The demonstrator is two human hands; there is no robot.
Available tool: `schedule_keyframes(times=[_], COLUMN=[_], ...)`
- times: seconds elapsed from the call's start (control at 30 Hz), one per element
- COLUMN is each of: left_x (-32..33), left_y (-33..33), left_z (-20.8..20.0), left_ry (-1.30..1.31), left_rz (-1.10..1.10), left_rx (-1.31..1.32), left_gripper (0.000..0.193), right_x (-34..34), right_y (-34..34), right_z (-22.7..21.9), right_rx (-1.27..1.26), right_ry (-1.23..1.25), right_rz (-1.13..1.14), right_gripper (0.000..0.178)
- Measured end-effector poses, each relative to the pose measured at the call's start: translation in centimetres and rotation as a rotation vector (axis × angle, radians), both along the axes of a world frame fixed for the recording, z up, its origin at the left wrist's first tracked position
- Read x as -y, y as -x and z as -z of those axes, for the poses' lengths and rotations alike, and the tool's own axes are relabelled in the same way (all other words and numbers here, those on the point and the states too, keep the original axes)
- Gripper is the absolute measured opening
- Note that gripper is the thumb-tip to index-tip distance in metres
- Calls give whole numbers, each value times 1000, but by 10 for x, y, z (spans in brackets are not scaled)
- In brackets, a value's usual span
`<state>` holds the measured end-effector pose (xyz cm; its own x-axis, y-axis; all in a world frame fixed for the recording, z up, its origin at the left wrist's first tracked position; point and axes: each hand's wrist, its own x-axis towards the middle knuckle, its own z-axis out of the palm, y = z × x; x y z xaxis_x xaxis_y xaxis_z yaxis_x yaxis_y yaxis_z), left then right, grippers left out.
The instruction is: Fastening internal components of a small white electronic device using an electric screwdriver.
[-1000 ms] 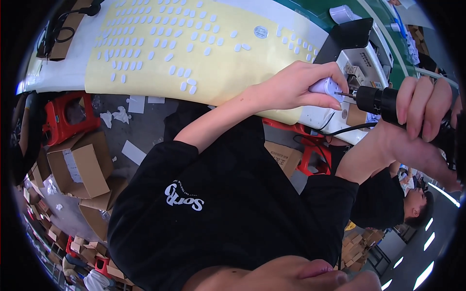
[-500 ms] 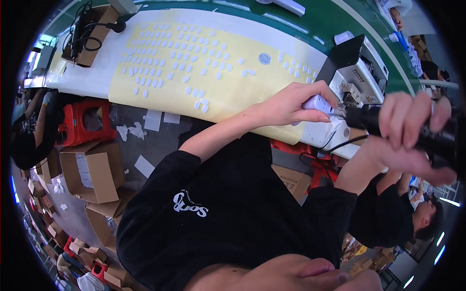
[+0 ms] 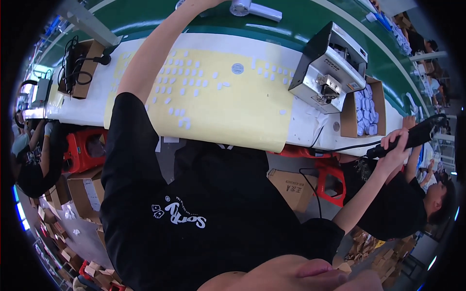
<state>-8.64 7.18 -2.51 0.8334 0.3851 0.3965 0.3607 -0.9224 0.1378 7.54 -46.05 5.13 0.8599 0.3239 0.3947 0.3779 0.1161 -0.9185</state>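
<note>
My left arm stretches across the bench to the far edge of the picture, where my left hand (image 3: 209, 2) is mostly cut off and its fingers are hidden. Close to that hand lies a silver-grey device with a round head and a handle (image 3: 264, 11). At the right, my right hand (image 3: 397, 145) is closed around a black electric screwdriver (image 3: 418, 134), tilted and held off the bench, with a black cable. Between my arms stands a black and silver screw feeder (image 3: 324, 72). Beside it, a cardboard box (image 3: 348, 119) holds several lavender-white plastic parts (image 3: 367, 110).
Rows of small white oval pieces (image 3: 177, 72) lie on a yellow sheet (image 3: 233, 116) over the white bench. A round grey disc (image 3: 237, 68) sits among them. An open box with black cables (image 3: 90, 68) stands at the left. Red stools (image 3: 331, 182) and a co-worker (image 3: 403, 203) are at the right.
My left hand has moved from beside the feeder to the far edge; the lavender-white part it held no longer shows. My right hand has drawn the screwdriver rightward, uncovering the box of parts.
</note>
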Motion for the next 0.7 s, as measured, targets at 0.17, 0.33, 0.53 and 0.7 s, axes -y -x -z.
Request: schedule_keyframes(times=[0.17, 0.33, 0.53, 0.7], left_x=[34, 101, 83, 139], left_y=[-51, -65, -85, -35], left_z=[18, 41, 68, -15], left_ry=[-208, -369, -515, 200], left_rz=[149, 282, 269, 329], left_rx=[91, 244, 327, 558], left_gripper=[48, 46, 36, 41], right_x=[4, -7, -8, 5], right_y=[-24, -49, -65, -64], right_z=[18, 28, 32, 45], right_rx=[182, 277, 238, 481], right_ry=[579, 859, 1285, 1565], right_rz=[233, 196, -3, -20], right_gripper=[17, 23, 40, 44])
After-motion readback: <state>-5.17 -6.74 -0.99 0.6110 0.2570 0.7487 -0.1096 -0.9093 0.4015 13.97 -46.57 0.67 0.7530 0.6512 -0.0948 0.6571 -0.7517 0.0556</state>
